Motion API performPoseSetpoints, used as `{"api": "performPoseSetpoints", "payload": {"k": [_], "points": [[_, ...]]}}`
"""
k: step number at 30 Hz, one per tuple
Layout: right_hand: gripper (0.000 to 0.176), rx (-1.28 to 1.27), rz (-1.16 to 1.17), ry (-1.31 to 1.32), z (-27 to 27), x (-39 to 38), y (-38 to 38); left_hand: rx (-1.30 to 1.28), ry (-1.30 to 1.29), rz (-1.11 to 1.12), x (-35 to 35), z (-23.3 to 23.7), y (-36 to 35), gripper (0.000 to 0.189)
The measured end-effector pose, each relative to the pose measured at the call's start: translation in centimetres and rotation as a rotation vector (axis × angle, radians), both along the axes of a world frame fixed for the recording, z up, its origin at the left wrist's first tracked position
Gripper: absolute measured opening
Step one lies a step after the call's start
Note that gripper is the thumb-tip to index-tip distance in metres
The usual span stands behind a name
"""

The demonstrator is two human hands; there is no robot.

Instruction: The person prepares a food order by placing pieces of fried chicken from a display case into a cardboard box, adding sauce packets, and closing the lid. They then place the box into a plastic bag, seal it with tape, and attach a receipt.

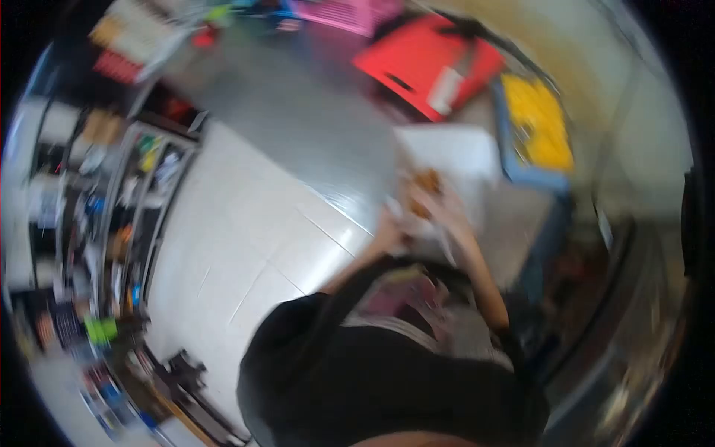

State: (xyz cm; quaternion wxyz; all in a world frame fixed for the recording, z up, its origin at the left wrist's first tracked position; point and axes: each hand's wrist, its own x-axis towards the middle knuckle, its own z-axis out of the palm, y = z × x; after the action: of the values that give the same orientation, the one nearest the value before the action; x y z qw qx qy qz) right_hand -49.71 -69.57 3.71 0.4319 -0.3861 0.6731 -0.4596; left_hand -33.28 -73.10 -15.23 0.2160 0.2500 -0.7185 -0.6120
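The view is smeared by motion. An orange-brown item (426,181) lies between my hands, over a white open box or sheet (477,149) on the metal table. My right hand (445,212) reaches over it from the near right side, its fingers curled onto the item. On the left, my left hand (390,229) is at the near edge of the white material, its fingers blurred and partly hidden. Some thin whitish wrapping shows around the item; I cannot tell its kind.
The grey metal table (298,104) extends to the far left. A red flat board or case (417,59) lies beyond the box, near a pink basket (350,13). A blue-grey tray (532,175) holds something yellow (538,123) at right. Loaded shelves (138,179) stand left across the pale floor.
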Motion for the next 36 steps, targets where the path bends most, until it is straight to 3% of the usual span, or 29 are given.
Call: {"api": "performPoseSetpoints", "payload": {"k": [1,2,3,4,5,7,8,10,11,12,13,14,15,16,17,18,19,20,21,22,24,26,27,28,29,31,32,34,36], "points": [[0.059,-0.147,0.0,0.047,-4.4,-0.6,0.2,0.132,-0.21,-0.084,-2.5,-3.5,0.3,0.055],[0.059,-0.06,-0.026,-0.015,-8.7,-1.7,2.0,-0.08,-0.195,0.016,-3.3,-6.7,2.9,0.018],[0.059,0.229,-0.123,-0.306,-4.1,-1.0,1.7,-0.097,-0.357,0.132,-6.0,-7.4,3.7,0.035],[0.055,0.108,-0.12,-0.076,-5.1,-1.7,2.5,-0.003,-0.48,0.392,-8.1,1.8,4.4,0.058],[0.051,-0.005,-0.156,0.147,-6.5,-3.3,2.8,0.157,-0.416,0.439,-8.8,3.4,4.3,0.075],[0.04,0.455,-0.287,0.598,-4.1,-3.0,2.7,0.181,-0.338,0.443,-9.7,5.7,3.7,0.074],[0.04,0.448,-0.283,0.62,-3.4,-3.4,2.7,0.204,-0.283,0.39,-10.1,6.7,3.8,0.073],[0.041,0.208,0.136,0.623,-2.3,-4.4,2.9,0.205,-0.31,0.36,-9.4,10.5,3.0,0.074],[0.037,0.013,0.148,0.938,-5.4,-5.9,3.0,0.206,-0.357,0.297,-9.9,11.7,3.3,0.076],[0.036,-0.158,0.141,1.26,-7.9,-7.2,3.3,0.166,-0.328,0.378,-10.0,9.7,3.1,0.071],[0.035,-0.195,0.011,0.844,0.1,-5.0,2.7,0.128,-0.286,0.356,-8.9,10.5,2.7,0.069],[0.032,-0.18,0.116,1.172,-4.0,-7.4,3.6,0.273,-0.314,0.389,-8.6,5.0,2.7,0.049],[0.03,-0.189,0.0,1.038,3.7,-5.8,5.2,-0.038,-0.228,0.14,-8.7,-9.7,1.1,0.03],[0.028,-0.418,-0.083,1.007,5.0,-6.9,7.3,-0.026,-0.203,-0.081,-2.8,-6.9,0.4,0.03],[0.024,-0.476,-0.029,0.85,6.9,-8.8,9.6,-0.11,0.015,-0.144,-1.1,-1.8,-3.6,0.039],[0.019,-0.529,-0.044,0.792,9.9,-10.0,11.5,0.006,-0.007,-0.067,-0.9,4.6,-2.8,0.032],[0.017,-0.343,-0.064,0.859,11.9,-12.1,14.3,0.313,-0.055,-0.001,-1.8,13.0,-2.3,0.043],[0.017,-0.31,-0.134,0.952,13.8,-14.5,16.8,0.393,-0.2,0.096,-1.3,14.9,-3.9,0.047],[0.017,-0.308,-0.309,1.146,15.6,-16.3,18.9,0.001,-0.197,-0.114,3.2,5.5,-10.1,0.047],[0.015,-0.234,-0.476,1.411,17.2,-18.6,21.0,0.124,-0.39,-0.01,0.8,15.2,-8.4,0.043],[0.015,-0.204,-0.687,1.716,19.9,-23.7,25.1,0.046,-0.659,-0.127,-0.6,20.0,-10.4,0.035],[0.02,0.247,-0.922,1.763,23.8,-28.0,30.5,0.067,-0.75,-0.147,-4.0,27.3,-5.8,0.032],[0.021,0.502,-0.965,1.67,25.0,-30.9,32.4,0.117,-0.502,-0.187,-5.2,29.6,-4.3,0.031],[0.021,0.437,-0.993,1.984,26.2,-32.6,33.7,0.165,-0.255,-0.219,-6.8,31.5,-2.9,0.031],[0.025,0.884,-1.004,1.533,27.8,-34.3,35.7,0.161,-0.256,-0.207,-8.7,33.3,-1.5,0.031],[0.027,0.931,-1.242,1.625,28.6,-38.7,38.2,0.269,0.112,-0.376,-12.0,36.3,1.1,0.027],[0.03,1.043,-1.222,1.688,28.8,-40.4,39.3,0.263,0.106,-0.352,-13.7,36.8,2.2,0.027],[0.034,0.918,-1.209,1.645,29.4,-44.2,41.6,0.445,0.326,-0.361,-15.7,37.6,4.2,0.026],[0.033,1.104,-1.187,1.6,29.8,-45.6,41.4,0.447,0.334,-0.337,-16.8,38.4,5.9,0.026]]}}
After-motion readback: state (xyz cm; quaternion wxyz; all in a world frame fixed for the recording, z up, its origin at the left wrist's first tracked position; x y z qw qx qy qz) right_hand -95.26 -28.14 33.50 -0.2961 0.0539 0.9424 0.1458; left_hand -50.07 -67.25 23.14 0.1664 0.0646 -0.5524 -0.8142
